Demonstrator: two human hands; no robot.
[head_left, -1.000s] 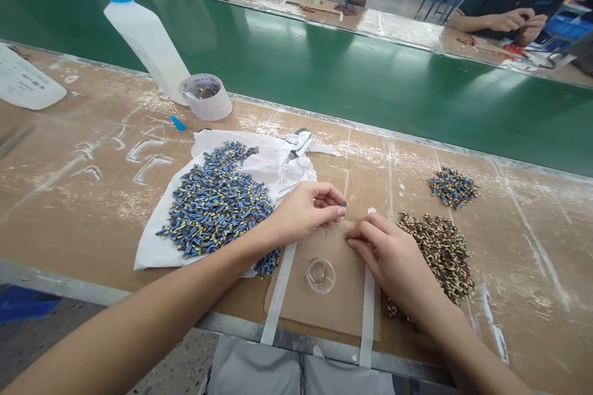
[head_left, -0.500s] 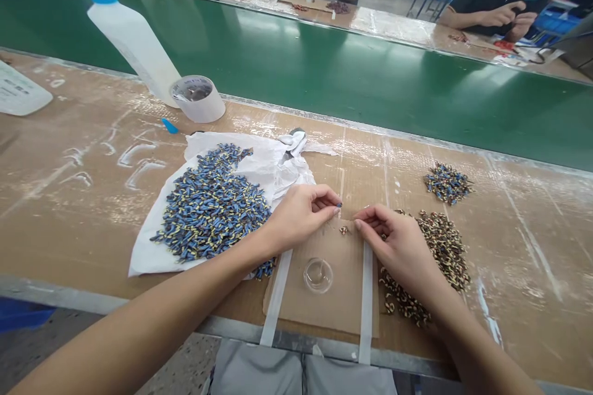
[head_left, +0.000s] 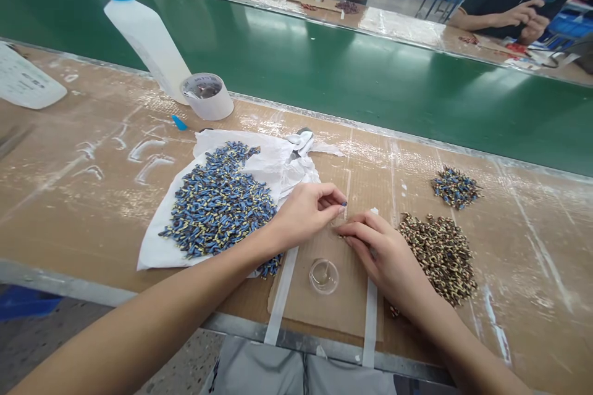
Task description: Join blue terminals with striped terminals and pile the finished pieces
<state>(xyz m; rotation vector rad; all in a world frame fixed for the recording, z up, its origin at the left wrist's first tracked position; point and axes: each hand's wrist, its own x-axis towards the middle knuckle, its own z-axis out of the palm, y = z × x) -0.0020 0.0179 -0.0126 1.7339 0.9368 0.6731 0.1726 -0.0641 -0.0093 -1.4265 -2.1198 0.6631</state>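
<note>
My left hand (head_left: pixel 306 213) pinches a small blue part between thumb and fingertips, just right of a heap of blue and yellow parts (head_left: pixel 220 200) on a white plastic sheet (head_left: pixel 157 241). My right hand (head_left: pixel 380 253) rests on a cardboard pad (head_left: pixel 338 302), fingers pressed together near a tiny dark piece; what they hold is too small to make out. The fingertips of both hands nearly meet. A small clear dish (head_left: pixel 323 276) sits on the pad below them. A pile of brown and cream parts (head_left: pixel 440 256) lies right of my right hand.
A white squeeze bottle with a blue cap (head_left: pixel 143 31) and a tape roll (head_left: pixel 207 95) stand at the back left. A smaller mixed pile (head_left: pixel 455 188) lies at the far right. A green conveyor belt (head_left: pixel 347 74) runs behind; other people work across it.
My right hand lifted from the pad with a small piece lying beside its fingertips, then came back down and closed in towards my left hand. The left hand kept its pinch.
</note>
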